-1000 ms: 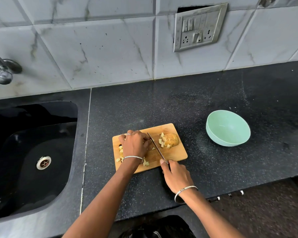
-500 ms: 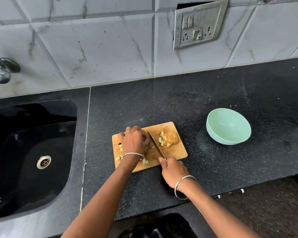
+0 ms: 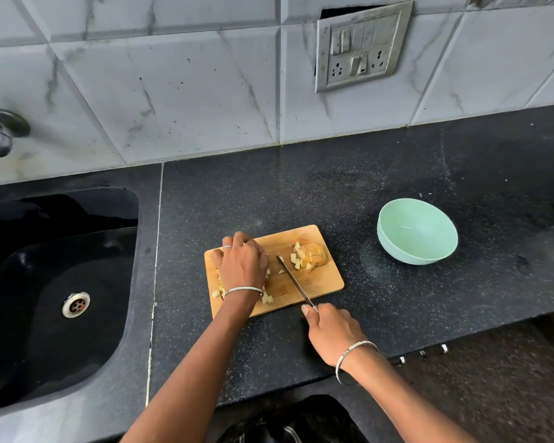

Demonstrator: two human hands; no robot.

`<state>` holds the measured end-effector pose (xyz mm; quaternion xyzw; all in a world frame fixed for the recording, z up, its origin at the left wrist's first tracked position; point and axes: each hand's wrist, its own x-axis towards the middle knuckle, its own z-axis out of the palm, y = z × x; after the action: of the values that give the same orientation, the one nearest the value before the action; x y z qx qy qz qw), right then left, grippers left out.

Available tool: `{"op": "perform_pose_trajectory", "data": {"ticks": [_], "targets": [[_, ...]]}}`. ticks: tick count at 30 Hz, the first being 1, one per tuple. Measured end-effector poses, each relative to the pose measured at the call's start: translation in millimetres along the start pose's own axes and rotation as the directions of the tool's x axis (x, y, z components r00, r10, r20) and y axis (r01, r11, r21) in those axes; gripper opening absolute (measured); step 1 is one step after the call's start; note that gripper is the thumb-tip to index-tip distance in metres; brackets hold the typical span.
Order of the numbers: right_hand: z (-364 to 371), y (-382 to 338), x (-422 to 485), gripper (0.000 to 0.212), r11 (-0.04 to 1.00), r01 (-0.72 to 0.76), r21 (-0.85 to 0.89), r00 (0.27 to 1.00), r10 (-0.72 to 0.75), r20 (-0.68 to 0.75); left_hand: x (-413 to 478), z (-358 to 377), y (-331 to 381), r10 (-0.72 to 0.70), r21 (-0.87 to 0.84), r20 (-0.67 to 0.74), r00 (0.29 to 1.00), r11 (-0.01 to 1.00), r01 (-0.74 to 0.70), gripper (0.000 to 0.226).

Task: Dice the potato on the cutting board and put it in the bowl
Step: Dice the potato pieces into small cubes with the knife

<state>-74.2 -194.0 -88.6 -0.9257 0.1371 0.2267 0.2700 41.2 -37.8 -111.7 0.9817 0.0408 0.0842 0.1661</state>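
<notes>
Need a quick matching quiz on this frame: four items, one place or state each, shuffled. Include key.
Things:
1. bowl
2. knife
3. cutting board
4. switch panel

Places or states:
A. on the tiled wall
B. empty, on the counter to the right of the cutting board
C. gripped by the right hand
D. under the left hand, with potato pieces on it

Pairs: 1-B, 2-C, 3-D, 4-A
</notes>
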Motion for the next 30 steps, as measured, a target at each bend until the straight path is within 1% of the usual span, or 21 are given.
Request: {"op": "perform_pose_trajectory", "data": {"ticks": [3, 7, 9, 11, 12, 14, 16, 17, 20, 22, 24, 28, 30], "targets": [[-7.0, 5.4, 3.5, 0.042, 0.999, 0.032, 0.024, 0.999, -0.031, -0.016, -2.6, -7.0, -1.3, 0.007, 0.002, -0.024, 1.000, 1.000, -0.007, 0.017], [-8.8, 5.0, 9.6, 0.053, 0.994, 0.070, 0.087, 0.996, -0.064, -0.067, -10.4, -14.3, -1.5, 0.021, 0.057, -0.032, 0.999, 0.998, -0.019, 0.022], [-10.8, 3.9, 12.2, 0.056, 0.991, 0.077, 0.110, 0.995, -0.068, -0.078, -11.2, -15.5, -0.6, 0.021, 0.042, -0.020, 1.000, 0.999, -0.020, 0.019], [-13.8, 3.6, 14.1, 0.057, 0.988, 0.074, 0.133, 0.995, -0.065, -0.073, -9.9, -15.5, 1.2, 0.038, -0.008, 0.018, 0.999, 0.999, -0.038, 0.013], [-14.3, 4.1, 14.5, 0.056, 0.987, 0.070, 0.143, 0.996, -0.061, -0.066, -9.5, -15.1, 2.6, 0.052, -0.038, 0.040, 0.998, 0.998, -0.050, 0.017], [-13.9, 5.7, 13.5, 0.056, 0.987, 0.073, 0.143, 0.997, -0.067, -0.047, -9.2, -15.7, 5.9, 0.088, -0.089, 0.064, 0.994, 0.993, -0.082, 0.033], [-12.7, 6.3, 11.8, 0.056, 0.989, 0.088, 0.118, 0.996, -0.085, -0.033, -8.6, -17.4, 9.2, 0.144, -0.101, 0.076, 0.987, 0.985, -0.136, 0.044], [-12.7, 6.5, 11.1, 0.056, 0.990, 0.099, 0.104, 0.995, -0.096, -0.031, -7.9, -17.7, 10.0, 0.185, -0.084, 0.084, 0.979, 0.981, -0.178, 0.043], [-14.4, 7.3, 9.7, 0.055, 0.988, 0.136, 0.073, 0.991, -0.135, -0.027, -6.0, -17.2, 2.7, 0.255, 0.033, 0.101, 0.962, 0.965, -0.259, 0.023], [-17.7, 11.1, 9.7, 0.054, 0.985, 0.169, 0.045, 0.986, -0.168, -0.016, -5.6, -16.7, -5.5, 0.234, 0.071, 0.112, 0.966, 0.967, -0.243, 0.022], [-24.2, 17.3, 11.2, 0.053, 0.983, 0.181, 0.024, 0.983, -0.181, -0.016, -5.5, -17.4, -12.9, 0.193, 0.075, 0.079, 0.978, 0.977, -0.199, 0.024], [-43.8, 29.2, 14.3, 0.046, 0.985, 0.174, 0.004, 0.983, -0.174, -0.060, -6.8, -16.9, -22.6, 0.113, -0.019, 0.019, 0.993, 0.993, -0.113, 0.025], [-49.5, 32.5, 16.5, 0.044, 0.987, 0.156, 0.023, 0.983, -0.154, -0.096, -9.0, -17.2, -19.7, 0.118, -0.047, 0.004, 0.993, 0.992, -0.118, 0.023]]}}
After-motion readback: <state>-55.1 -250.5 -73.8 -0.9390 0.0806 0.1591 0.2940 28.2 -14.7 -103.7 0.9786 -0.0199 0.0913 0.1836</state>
